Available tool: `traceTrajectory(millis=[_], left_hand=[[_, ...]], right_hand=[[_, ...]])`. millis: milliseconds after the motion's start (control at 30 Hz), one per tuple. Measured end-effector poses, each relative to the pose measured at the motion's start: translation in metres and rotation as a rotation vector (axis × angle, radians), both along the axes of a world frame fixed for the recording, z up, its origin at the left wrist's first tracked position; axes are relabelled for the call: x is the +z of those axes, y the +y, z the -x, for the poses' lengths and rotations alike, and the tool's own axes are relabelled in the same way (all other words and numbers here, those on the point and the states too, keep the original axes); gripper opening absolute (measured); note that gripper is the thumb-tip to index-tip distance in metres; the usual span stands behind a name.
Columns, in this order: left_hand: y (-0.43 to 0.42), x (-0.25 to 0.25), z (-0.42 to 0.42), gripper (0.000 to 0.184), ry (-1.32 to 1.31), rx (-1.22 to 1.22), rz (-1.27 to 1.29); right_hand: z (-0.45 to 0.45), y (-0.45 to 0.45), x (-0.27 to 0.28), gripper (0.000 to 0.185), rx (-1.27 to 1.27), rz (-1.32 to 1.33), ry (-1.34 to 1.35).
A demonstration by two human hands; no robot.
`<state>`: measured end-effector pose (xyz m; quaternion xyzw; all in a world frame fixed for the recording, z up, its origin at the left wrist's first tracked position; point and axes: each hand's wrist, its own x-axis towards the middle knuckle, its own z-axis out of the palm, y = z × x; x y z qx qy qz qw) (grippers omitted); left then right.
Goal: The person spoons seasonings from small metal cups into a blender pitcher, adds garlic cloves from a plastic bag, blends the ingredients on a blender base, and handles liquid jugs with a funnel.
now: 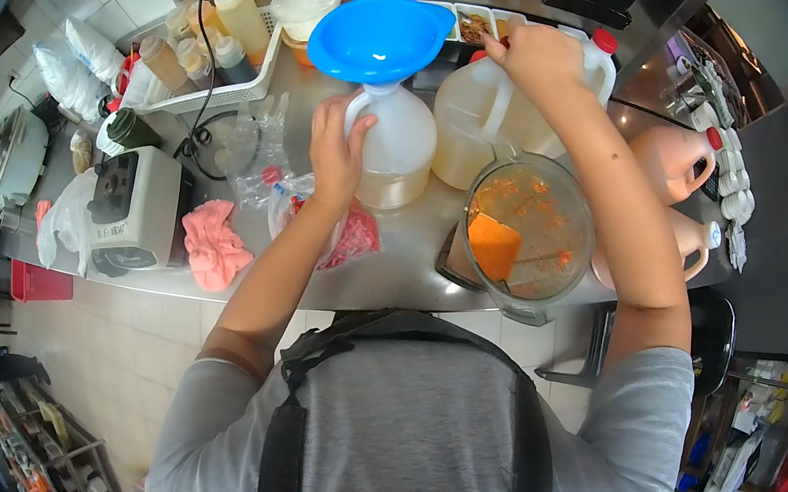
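My left hand is closed round the handle of a translucent plastic jug with pale liquid in its bottom. A blue funnel sits in that jug's mouth. My right hand is raised above a second jug, close to its red cap. Its fingers are bent together, and what they hold, if anything, is hidden. Below my right forearm stands a blender jar smeared with orange bits, with an orange spatula inside.
A white basket of sauce bottles stands at back left. The blender base, a pink cloth and a bag of red bits lie along the counter's front. Peach-coloured jugs stand at right. A black cable hangs down at left.
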<state>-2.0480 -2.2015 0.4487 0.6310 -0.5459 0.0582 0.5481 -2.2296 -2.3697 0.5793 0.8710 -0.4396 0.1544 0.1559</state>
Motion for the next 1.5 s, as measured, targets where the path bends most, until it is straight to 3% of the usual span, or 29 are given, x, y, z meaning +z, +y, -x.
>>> traceTrajectory(millis=[100,167,200,267,333,400,533,600,700,767,800,833,900,933,967,1033,1067,1167,1267,1333,1367,1433,1500], left_hand=[[0.000,0.001,-0.012,0.028,0.102,0.002,-0.087],[0.012,0.025,-0.008,0.022,-0.226,0.140,0.091],[0.010,0.030,-0.001,0.022,-0.221,0.140,0.089],[0.002,0.035,0.029,0.020,0.062,-0.455,0.075],[-0.025,0.052,0.051,0.020,0.108,-0.550,-0.091],[-0.062,0.044,0.067,0.020,0.453,-0.698,-0.186],[-0.091,0.027,0.079,0.024,0.366,-0.746,-0.374],[-0.090,0.027,0.082,0.027,0.524,-0.770,-0.316],[-0.081,0.038,0.083,0.031,0.664,-0.705,-0.351],[-0.084,0.034,0.083,0.033,0.700,-0.709,-0.348],[-0.085,0.032,0.082,0.034,0.735,-0.705,-0.343],[-0.085,0.030,0.081,0.034,0.736,-0.709,-0.349],[-0.087,0.028,0.079,0.039,0.722,-0.669,-0.288],[-0.087,0.027,0.080,0.039,0.722,-0.676,-0.293],[-0.086,0.027,0.080,0.038,0.732,-0.682,-0.314],[-0.085,0.024,0.081,0.037,0.737,-0.684,-0.333],[-0.084,0.017,0.083,0.030,0.556,-0.588,-0.212],[-0.049,0.039,0.081,0.022,0.243,-0.412,0.042],[0.002,0.084,0.057,0.028,-0.223,-0.149,0.302],[0.012,0.115,0.034,0.030,-0.274,0.105,0.306],[0.014,0.123,0.016,0.030,-0.278,0.111,0.303],[0.011,0.134,-0.017,0.030,-0.447,0.010,-0.045],[0.009,0.140,-0.027,0.029,-0.436,0.008,-0.012]], right_hand=[[0.013,0.002,0.013,0.048,0.135,-0.033,0.029],[0.016,0.000,0.024,0.047,0.153,-0.222,0.028],[0.016,-0.003,0.022,0.047,0.153,-0.224,0.034],[0.014,-0.007,0.016,0.043,0.215,-0.137,0.027],[0.011,-0.006,0.013,0.042,0.183,-0.139,0.021],[0.009,-0.003,0.010,0.041,0.150,-0.137,0.007],[0.014,-0.006,0.002,0.038,0.174,-0.108,-0.096],[0.019,-0.010,0.001,0.036,0.215,-0.127,-0.126],[0.032,-0.009,0.008,0.032,0.387,-0.218,-0.157],[0.037,-0.004,0.025,0.023,0.501,-0.431,-0.047],[0.042,-0.009,0.033,0.030,0.656,-0.451,0.039],[0.045,-0.006,0.041,0.030,0.650,-0.455,0.036],[0.051,0.002,0.054,0.036,0.916,-0.405,-0.062],[0.044,-0.002,0.056,0.029,1.022,-0.231,-0.180],[0.041,-0.002,0.056,0.029,1.017,-0.230,-0.181],[0.035,0.000,0.056,0.033,0.288,-0.465,-0.069],[0.031,0.002,0.054,0.035,0.218,-0.459,0.087],[0.025,-0.003,0.043,0.031,0.336,-0.403,0.051],[0.020,0.000,0.048,0.022,0.411,-0.434,0.128],[0.018,0.004,0.051,0.021,0.476,-0.466,0.136],[0.016,0.007,0.053,0.023,0.471,-0.473,0.173],[0.013,0.006,0.051,0.025,0.476,-0.484,0.210],[0.016,-0.002,0.049,0.026,0.649,-0.419,0.205]])
